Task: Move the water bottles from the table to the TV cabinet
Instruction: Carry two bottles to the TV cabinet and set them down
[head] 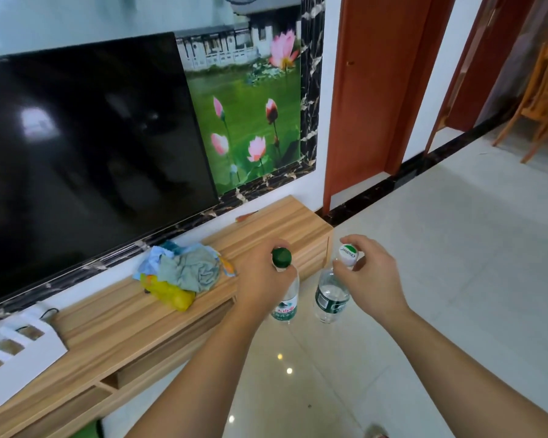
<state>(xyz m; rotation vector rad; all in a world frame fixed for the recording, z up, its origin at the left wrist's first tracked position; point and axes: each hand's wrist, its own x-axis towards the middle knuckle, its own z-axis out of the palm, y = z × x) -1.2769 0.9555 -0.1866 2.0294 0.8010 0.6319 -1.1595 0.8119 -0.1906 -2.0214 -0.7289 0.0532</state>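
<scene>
Holding two items, one per hand, both hanging over the floor just near of the cabinet's right end. Item one: green-capped bottle (284, 290), gripped at the neck by my left hand (261, 279), fingers wrapped just under the cap. Item two: white-capped bottle (332, 292), gripped the same way by my right hand (366, 273), fingertips closed round the cap and neck. Position: both upright, long axis vertical, caps up toward me, bases down toward the tiles; the pair close side by side, not touching as far as I can tell. Handling, by my estimate: clear thin plastic, water inside, so moderately heavy and liable to swing from a neck hold; walls would dent if squeezed mid-body, and the label wrap is smooth. The neck ridge below the cap is the surest hold. Destination: wooden TV cabinet (159, 314), top bare at its far right end; a heap of cloths (184, 271) sits left of that, a white box (23, 358) further left.
</scene>
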